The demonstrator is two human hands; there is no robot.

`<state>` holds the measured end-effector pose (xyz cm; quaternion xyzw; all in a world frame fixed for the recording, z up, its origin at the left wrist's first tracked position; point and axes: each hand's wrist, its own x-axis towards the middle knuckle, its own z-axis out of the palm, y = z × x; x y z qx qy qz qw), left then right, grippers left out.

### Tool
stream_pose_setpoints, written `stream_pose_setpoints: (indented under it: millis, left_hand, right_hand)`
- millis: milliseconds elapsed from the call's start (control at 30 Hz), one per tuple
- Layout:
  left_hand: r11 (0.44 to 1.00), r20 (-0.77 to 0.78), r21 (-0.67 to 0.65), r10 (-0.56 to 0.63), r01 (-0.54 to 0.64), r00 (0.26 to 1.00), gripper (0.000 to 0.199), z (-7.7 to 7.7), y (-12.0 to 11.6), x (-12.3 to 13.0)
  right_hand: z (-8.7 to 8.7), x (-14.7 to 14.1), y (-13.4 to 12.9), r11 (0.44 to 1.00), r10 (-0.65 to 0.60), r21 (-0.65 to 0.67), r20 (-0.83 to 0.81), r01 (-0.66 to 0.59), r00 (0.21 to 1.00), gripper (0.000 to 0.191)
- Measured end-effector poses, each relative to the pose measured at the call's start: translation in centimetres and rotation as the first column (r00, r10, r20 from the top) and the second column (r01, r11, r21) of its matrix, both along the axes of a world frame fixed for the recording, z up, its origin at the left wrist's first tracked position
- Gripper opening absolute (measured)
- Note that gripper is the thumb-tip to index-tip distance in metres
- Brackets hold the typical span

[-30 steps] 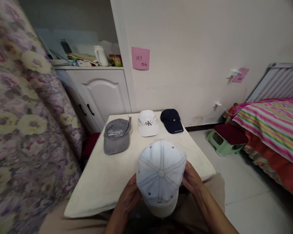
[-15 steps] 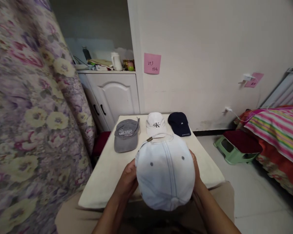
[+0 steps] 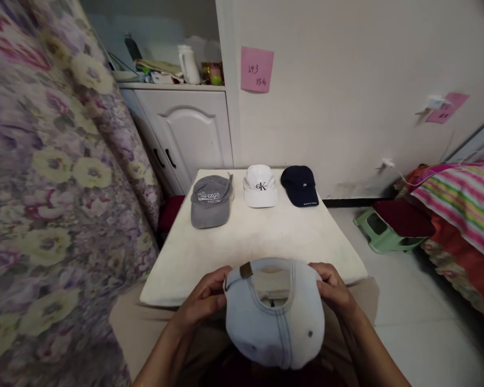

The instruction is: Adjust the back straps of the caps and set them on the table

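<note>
Between my two hands is a light blue denim cap [image 3: 266,333], held over my lap near the front edge of the table. Its back strap with a brown buckle and the half-round opening face away from me, at the top. My left hand [image 3: 205,298] grips the cap's left edge, and my right hand [image 3: 334,287] pinches its right edge. Across the far part of the table lie a grey cap [image 3: 211,203] with "Always" lettering, a white cap [image 3: 260,185] marked CK and a navy cap [image 3: 299,185]. The denim cap's brim is hidden.
The caps rest on a cream-covered table [image 3: 250,236]. A flowered curtain [image 3: 64,215] hangs at left, beside a white cabinet [image 3: 189,129]. To the right stand a green stool [image 3: 383,231] with a dark red top and a bed with a striped cover [image 3: 463,199].
The denim cap has come down toward my lap and tilted, so its back opening now shows. My hands moved down with it, uncovering the whole white cap. The view has tipped downward.
</note>
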<state>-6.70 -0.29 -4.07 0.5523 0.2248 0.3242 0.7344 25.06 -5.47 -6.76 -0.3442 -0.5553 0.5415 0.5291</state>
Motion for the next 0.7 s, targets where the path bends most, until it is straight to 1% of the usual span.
stream_pose_setpoints:
  millis: [67, 100, 167, 233, 300, 333, 400, 433, 500, 533, 600, 633, 700]
  left_hand:
    - [0.998, -0.026, 0.009, -0.060, 0.060, 0.998, 0.040, 0.6, -0.6, -0.1]
    - [0.998, -0.043, 0.007, -0.070, 0.070, 0.997, 0.042, 0.9, -1.0, 0.0]
    - [0.999, -0.087, -0.010, -0.049, 0.049, 0.995, 0.043, 1.5, -1.7, 0.5]
    - [0.999, -0.120, -0.043, -0.011, 0.006, 0.993, 0.041, 2.0, -2.4, 1.3]
    - [0.998, -0.146, -0.067, 0.008, -0.018, 0.989, 0.039, 2.6, -2.8, 2.1]
    - [0.997, -0.162, -0.068, 0.012, -0.023, 0.987, 0.039, 2.8, -2.9, 2.5]
    - [0.998, -0.198, -0.057, 0.009, -0.021, 0.980, 0.038, 3.3, -2.9, 3.2]
    - [0.999, -0.216, -0.050, 0.006, -0.018, 0.976, 0.038, 3.6, -3.0, 3.4]
    - [0.999, -0.258, -0.032, 0.003, -0.012, 0.966, 0.036, 4.1, -3.0, 3.9]
    - [1.000, -0.283, -0.018, 0.005, -0.011, 0.959, 0.034, 4.4, -3.1, 4.1]
    - [0.999, -0.333, 0.035, 0.026, -0.016, 0.943, 0.031, 4.9, -3.4, 4.4]
    - [0.997, -0.353, 0.070, 0.044, -0.020, 0.934, 0.029, 5.1, -3.5, 4.6]
    - [0.990, -0.382, 0.136, 0.087, -0.038, 0.920, 0.027, 5.5, -3.9, 4.9]
  right_hand:
    - [0.1, 0.5, -0.7, 1.000, -0.001, 0.003, 0.041, 0.001, 0.999, 0.037]
    - [0.0, 0.7, -1.1, 1.000, -0.001, -0.003, 0.050, 0.001, 0.999, 0.036]
    - [-0.2, 1.2, -1.7, 1.000, 0.021, -0.021, 0.066, -0.020, 0.998, 0.036]
    - [-0.3, 1.7, -2.1, 0.995, 0.085, -0.056, 0.088, -0.080, 0.993, 0.035]
    - [0.0, 2.0, -2.1, 0.985, 0.151, -0.100, 0.079, -0.142, 0.985, 0.039]
    - [0.5, 2.1, -2.0, 0.981, 0.167, -0.111, 0.056, -0.160, 0.984, 0.044]
    - [2.0, 2.0, -1.5, 0.986, 0.148, -0.080, 0.014, -0.147, 0.989, 0.052]
    - [3.1, 1.8, -1.2, 0.991, 0.120, -0.055, 0.030, -0.118, 0.992, 0.050]
    - [5.5, 1.1, -0.6, 0.995, 0.091, 0.034, 0.125, -0.096, 0.988, 0.043]
    - [6.8, 0.6, -0.4, 0.988, 0.115, 0.080, 0.187, -0.132, 0.976, 0.041]
    - [9.2, -0.4, -0.1, 0.970, 0.141, 0.137, 0.345, -0.199, 0.928, 0.036]
    - [10.1, -1.0, -0.1, 0.965, 0.125, 0.156, 0.436, -0.212, 0.891, 0.035]
    - [11.2, -2.0, -0.1, 0.953, 0.069, 0.198, 0.594, -0.229, 0.802, 0.036]
